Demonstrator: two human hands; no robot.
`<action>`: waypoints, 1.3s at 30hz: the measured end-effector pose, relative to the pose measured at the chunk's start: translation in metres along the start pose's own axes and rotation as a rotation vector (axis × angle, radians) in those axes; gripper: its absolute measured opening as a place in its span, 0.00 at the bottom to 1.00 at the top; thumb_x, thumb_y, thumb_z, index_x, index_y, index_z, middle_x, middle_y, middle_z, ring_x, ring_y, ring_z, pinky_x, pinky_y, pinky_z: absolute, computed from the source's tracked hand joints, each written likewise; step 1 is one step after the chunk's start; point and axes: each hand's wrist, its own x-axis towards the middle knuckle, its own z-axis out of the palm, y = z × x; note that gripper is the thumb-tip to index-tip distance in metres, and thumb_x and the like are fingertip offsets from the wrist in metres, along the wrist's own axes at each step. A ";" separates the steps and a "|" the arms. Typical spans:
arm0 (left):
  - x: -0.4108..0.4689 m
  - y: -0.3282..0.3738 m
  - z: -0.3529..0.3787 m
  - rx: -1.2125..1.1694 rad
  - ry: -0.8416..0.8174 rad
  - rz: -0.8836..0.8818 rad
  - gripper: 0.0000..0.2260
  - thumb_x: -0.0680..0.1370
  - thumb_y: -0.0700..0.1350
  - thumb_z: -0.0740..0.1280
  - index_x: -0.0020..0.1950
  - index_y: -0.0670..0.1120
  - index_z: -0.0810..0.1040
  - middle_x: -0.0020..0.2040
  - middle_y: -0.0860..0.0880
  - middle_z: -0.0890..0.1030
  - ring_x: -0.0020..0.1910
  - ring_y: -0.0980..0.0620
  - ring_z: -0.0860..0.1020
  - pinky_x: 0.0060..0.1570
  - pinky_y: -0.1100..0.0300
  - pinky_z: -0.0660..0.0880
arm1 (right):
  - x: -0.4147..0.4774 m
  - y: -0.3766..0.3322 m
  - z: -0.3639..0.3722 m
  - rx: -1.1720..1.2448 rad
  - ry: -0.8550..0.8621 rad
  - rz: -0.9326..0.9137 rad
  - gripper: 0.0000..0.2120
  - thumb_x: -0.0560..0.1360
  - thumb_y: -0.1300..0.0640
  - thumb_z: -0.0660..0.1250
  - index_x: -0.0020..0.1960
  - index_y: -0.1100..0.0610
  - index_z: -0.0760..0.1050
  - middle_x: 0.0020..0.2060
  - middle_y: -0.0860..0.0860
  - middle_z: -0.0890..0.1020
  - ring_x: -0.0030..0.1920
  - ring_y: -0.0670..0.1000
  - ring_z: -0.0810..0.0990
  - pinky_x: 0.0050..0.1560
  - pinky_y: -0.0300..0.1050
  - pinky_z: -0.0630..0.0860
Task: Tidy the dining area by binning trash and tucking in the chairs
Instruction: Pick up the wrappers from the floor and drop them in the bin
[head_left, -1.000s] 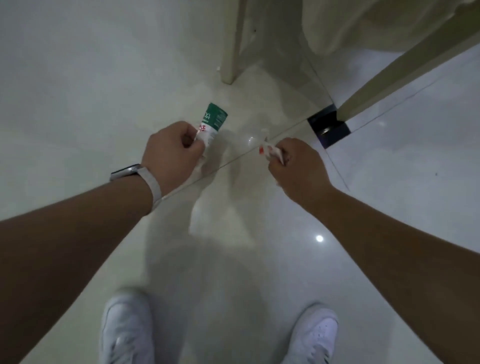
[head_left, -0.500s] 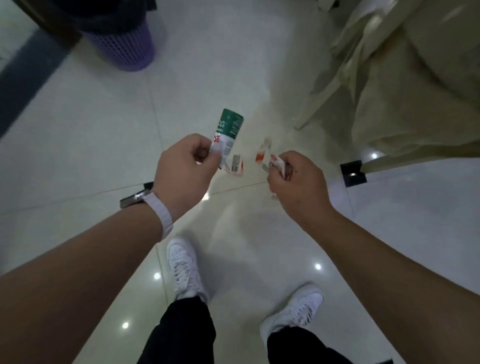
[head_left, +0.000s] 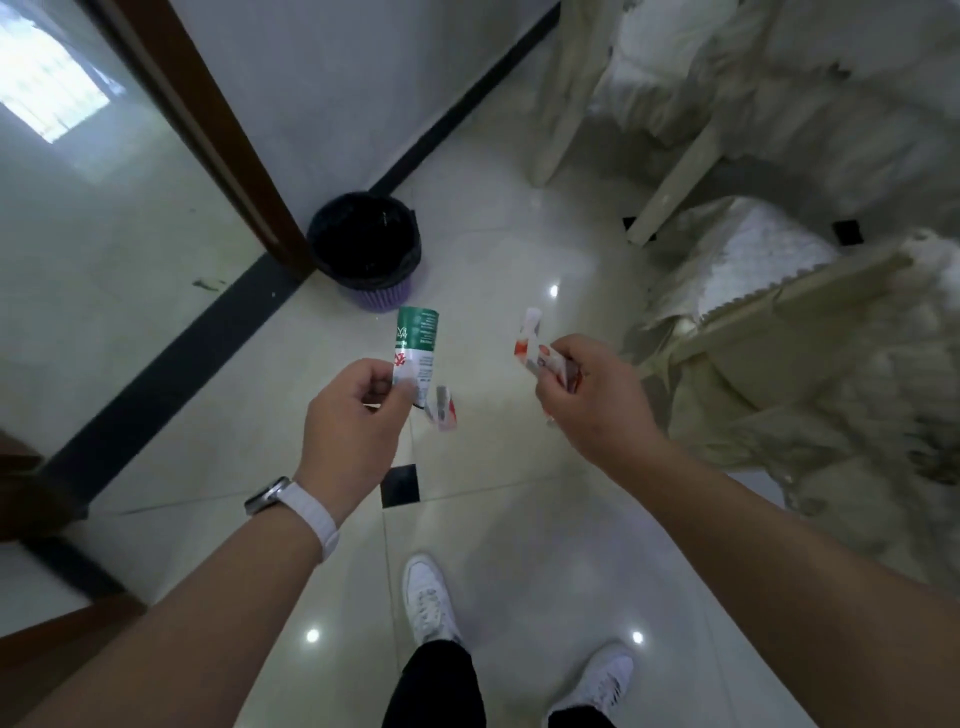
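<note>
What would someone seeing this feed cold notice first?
Two hands are held out mid-frame: the left hand pinches a green and white wrapper, and the right hand grips a red and white wrapper. Ahead on the floor, against the brown door frame, stands a purple bin lined with a black bag. Cloth-covered chairs crowd the right side.

One head cam, wide-angle, pitched steeply down and forward. Forearms enter from the bottom edge; left grip (head_left: 358, 415) and right grip (head_left: 587, 400) mid-frame, close. Bin (head_left: 363, 249) beyond left grip, shoes (head_left: 428, 597) below both.
</note>
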 end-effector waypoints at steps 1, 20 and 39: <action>0.007 0.012 -0.014 -0.001 -0.004 0.003 0.05 0.77 0.45 0.70 0.42 0.53 0.78 0.35 0.57 0.79 0.30 0.64 0.73 0.30 0.74 0.65 | 0.004 -0.019 -0.008 -0.018 -0.001 -0.015 0.06 0.73 0.53 0.64 0.39 0.54 0.72 0.33 0.51 0.76 0.33 0.55 0.77 0.34 0.57 0.78; 0.119 0.126 -0.132 -0.041 0.137 -0.007 0.03 0.77 0.44 0.69 0.45 0.52 0.80 0.38 0.53 0.81 0.35 0.58 0.76 0.35 0.64 0.69 | 0.118 -0.170 -0.070 -0.110 -0.087 -0.128 0.03 0.74 0.57 0.64 0.42 0.51 0.74 0.33 0.49 0.78 0.34 0.51 0.79 0.36 0.52 0.78; 0.293 0.184 -0.097 -0.098 0.303 -0.190 0.07 0.77 0.42 0.69 0.43 0.54 0.78 0.41 0.52 0.83 0.39 0.54 0.78 0.42 0.59 0.73 | 0.366 -0.206 -0.079 -0.124 -0.318 -0.270 0.03 0.74 0.56 0.62 0.43 0.54 0.74 0.34 0.50 0.77 0.34 0.51 0.78 0.37 0.51 0.77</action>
